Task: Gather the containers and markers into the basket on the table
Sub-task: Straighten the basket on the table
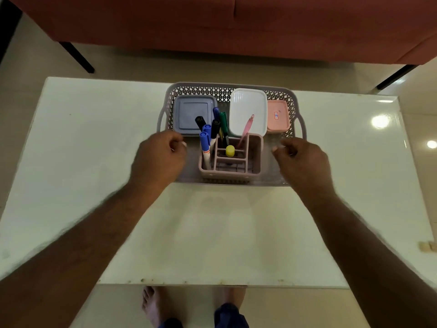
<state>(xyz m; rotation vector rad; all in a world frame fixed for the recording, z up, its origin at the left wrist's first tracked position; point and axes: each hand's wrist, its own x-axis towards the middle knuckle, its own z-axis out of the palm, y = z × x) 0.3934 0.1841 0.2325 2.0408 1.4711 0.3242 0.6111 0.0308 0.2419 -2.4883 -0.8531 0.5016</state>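
pink container [278, 116] in the basket [227, 91] bears an unreadable sticker

Basket [227, 91] on table [94, 138]; containers [248, 107] behind marker holder [250, 162] inside.

The pink box [278, 116] in the basket [227, 92] carries a small white sticker [276, 115] with red and blue marks, too small to read; a marker [205, 147] bears an orange band of print, also illegible.
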